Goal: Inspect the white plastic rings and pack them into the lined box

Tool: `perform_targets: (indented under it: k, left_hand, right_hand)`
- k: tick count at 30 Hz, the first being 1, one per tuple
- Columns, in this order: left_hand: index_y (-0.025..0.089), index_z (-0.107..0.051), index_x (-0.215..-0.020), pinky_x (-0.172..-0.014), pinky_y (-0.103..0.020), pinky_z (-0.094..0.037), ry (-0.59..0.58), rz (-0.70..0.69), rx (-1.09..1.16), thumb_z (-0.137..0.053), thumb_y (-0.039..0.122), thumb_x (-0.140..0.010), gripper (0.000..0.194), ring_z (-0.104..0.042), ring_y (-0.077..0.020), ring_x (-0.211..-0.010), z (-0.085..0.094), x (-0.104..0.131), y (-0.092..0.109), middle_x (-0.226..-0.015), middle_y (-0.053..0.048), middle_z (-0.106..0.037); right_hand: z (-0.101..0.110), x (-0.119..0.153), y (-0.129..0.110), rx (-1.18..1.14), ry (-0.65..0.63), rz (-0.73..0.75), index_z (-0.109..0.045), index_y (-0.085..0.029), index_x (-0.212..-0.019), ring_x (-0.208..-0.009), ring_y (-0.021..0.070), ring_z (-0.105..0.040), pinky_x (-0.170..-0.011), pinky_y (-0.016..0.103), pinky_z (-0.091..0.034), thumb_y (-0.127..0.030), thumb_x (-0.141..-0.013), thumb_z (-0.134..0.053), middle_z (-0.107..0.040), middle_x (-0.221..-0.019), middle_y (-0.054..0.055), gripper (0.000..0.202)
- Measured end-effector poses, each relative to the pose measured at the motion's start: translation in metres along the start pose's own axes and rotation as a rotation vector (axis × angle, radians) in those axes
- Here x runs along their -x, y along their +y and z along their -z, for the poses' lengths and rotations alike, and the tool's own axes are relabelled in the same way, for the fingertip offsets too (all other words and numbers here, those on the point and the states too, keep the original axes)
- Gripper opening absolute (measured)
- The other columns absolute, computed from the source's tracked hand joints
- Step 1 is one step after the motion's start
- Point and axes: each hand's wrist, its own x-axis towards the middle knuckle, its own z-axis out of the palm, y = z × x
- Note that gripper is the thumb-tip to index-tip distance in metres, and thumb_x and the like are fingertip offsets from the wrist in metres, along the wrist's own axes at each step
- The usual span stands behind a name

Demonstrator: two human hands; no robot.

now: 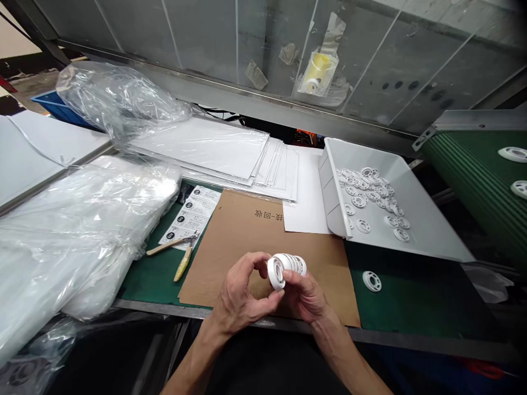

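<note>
Over the brown cardboard sheet (247,230), several white slotted plastic rings (294,263) sit side by side in a short row. My right hand (308,296) is closed around this row from below and the right, its thumb across the front. At the row's left end is a white ring (275,273) with its round opening turned toward me. My left hand (242,293) pinches that ring, index finger at the upper edge and thumb at the lower. The right hand's other fingers are mostly hidden behind the rings.
A white bin (424,230) of loose rings stands at the right, with a single ring (372,281) on the green mat before it. Left are nippers (184,262), a label sheet (191,214) and plastic-wrapped bundles (82,219). White sheets (206,145) lie behind. A green conveyor (473,164) carries rings.
</note>
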Motion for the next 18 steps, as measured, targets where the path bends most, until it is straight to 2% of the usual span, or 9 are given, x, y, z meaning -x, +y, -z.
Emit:
perform_targets:
  k: [4,8,12,18]
  left_hand:
    - [0.022,-0.056,-0.117,-0.081,-0.028,-0.06,-0.007,0.036,0.041,-0.078,0.019,-0.074,0.049,-0.07,-0.0168,-0.083,0.0,0.001,0.001,-0.095,-0.002,-0.071]
    - [0.021,-0.057,-0.117,-0.082,-0.029,-0.06,-0.009,0.09,0.082,-0.077,0.019,-0.072,0.05,-0.069,-0.0177,-0.086,-0.001,0.002,0.002,-0.1,-0.003,-0.071]
    - [0.021,-0.057,-0.116,-0.08,-0.031,-0.06,-0.003,0.14,0.11,-0.074,0.021,-0.072,0.047,-0.068,-0.0183,-0.083,-0.002,0.003,0.003,-0.098,-0.003,-0.071]
    - [0.022,-0.058,-0.115,-0.082,-0.035,-0.059,0.003,0.173,0.199,-0.068,0.021,-0.071,0.045,-0.068,-0.0204,-0.086,-0.005,-0.001,0.002,-0.099,-0.004,-0.07]
  right_hand:
    - [-0.002,0.002,0.008,-0.101,0.039,-0.077,-0.08,-0.015,-0.091,-0.069,0.0154,-0.064,-0.067,0.023,-0.055,-0.033,-0.06,-0.097,-0.074,-0.08,0.002,0.04]
    - [-0.001,0.003,0.016,-0.181,0.064,-0.129,-0.08,-0.017,-0.093,-0.068,0.0164,-0.066,-0.068,0.026,-0.059,-0.032,-0.061,-0.095,-0.078,-0.088,0.004,0.039]
    - [-0.003,0.002,0.02,-0.23,0.074,-0.169,-0.079,-0.018,-0.093,-0.067,0.0133,-0.064,-0.064,0.021,-0.058,-0.031,-0.061,-0.096,-0.078,-0.092,0.003,0.039]
    - [-0.001,0.003,0.02,-0.219,0.109,-0.129,-0.08,-0.018,-0.096,-0.075,0.0163,-0.068,-0.07,0.024,-0.061,-0.032,-0.06,-0.097,-0.08,-0.096,0.004,0.042]
